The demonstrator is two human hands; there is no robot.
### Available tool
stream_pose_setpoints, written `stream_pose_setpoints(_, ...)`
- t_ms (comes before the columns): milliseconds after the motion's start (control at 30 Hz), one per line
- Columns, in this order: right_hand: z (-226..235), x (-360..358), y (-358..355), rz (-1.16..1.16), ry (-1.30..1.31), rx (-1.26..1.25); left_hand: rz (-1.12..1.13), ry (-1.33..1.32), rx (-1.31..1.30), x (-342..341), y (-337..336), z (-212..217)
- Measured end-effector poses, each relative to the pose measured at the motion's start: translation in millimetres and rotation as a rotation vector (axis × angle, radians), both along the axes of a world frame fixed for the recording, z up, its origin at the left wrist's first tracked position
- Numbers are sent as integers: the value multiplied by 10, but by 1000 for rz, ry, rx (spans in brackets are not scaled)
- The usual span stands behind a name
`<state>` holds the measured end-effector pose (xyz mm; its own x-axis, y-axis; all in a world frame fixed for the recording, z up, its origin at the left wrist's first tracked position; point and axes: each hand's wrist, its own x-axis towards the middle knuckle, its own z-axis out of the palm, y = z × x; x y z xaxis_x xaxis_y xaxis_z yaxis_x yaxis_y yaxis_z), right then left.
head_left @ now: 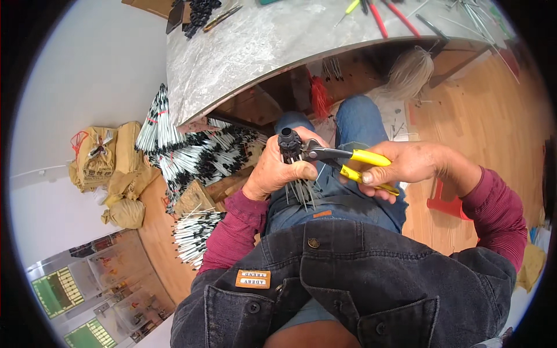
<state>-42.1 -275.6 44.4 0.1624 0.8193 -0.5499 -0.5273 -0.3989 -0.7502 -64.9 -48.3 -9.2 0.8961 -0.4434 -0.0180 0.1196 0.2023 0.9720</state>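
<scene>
In front of my lap, my left hand is closed around a black ribbed plastic piece with a round hole in its top. Thin grey strips hang below that hand, beside its thumb. My right hand grips a pair of pliers by its yellow handles, which stand somewhat apart. The metal jaws point left and meet the side of the black piece, near my left fingers. What lies between the jaws is too small to make out.
Ahead is a grey marbled table, with red-handled tools on it. Bundles of white rods with black ends cover the floor at left, beside tan sacks. A red strand bundle and a pale one hang by the table.
</scene>
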Motion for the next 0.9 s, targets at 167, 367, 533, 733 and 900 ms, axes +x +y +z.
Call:
stream_pose_setpoints(167,-38,-94,60,-42,68,21,63,3,24,-15,10,45)
stream_pose_setpoints(367,-14,-150,117,-88,63,-44,55,24,124,-18,98,-7)
stream_pose_setpoints(533,85,-137,85,-88,170,-19,14,62,47,-37,134,-43)
stream_pose_setpoints(733,190,-75,21,-112,105,-82,29,33,53,6,77,-30)
stream_pose_setpoints(900,235,-65,13,-44,20,-137,22,-3,135,-7,44,37)
